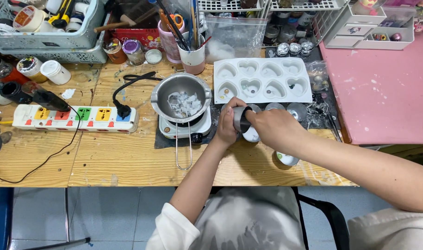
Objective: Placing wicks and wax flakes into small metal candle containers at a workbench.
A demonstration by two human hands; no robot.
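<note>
Both hands meet over the wooden desk (128, 162), just right of the small hotplate (183, 127). The left hand (227, 127) wraps its fingers around a small metal cup (241, 118), which is tilted on its side with its mouth toward the right. The right hand (276, 129) comes in from the right, palm down, and its fingers are closed on the cup's rim end; how far they curl under it cannot be seen. The cup is held clear of the desk, right of the hotplate and just below the white heart mould (262, 79).

On the hotplate sits a steel pot (181, 95) with white flakes inside; its long wire handle reaches toward the person. Left of the hotplate lies a power strip (75, 118) with coloured sockets and a black plug in its right end. Behind the hotplate stands a white cup of brushes (193, 58). Right of the hotplate, under the hands, small round tins (297, 111) rest on the desk, and another round tin (286, 159) lies nearer the desk's edge. A pink board (382, 88) lies far right of the hotplate.
</note>
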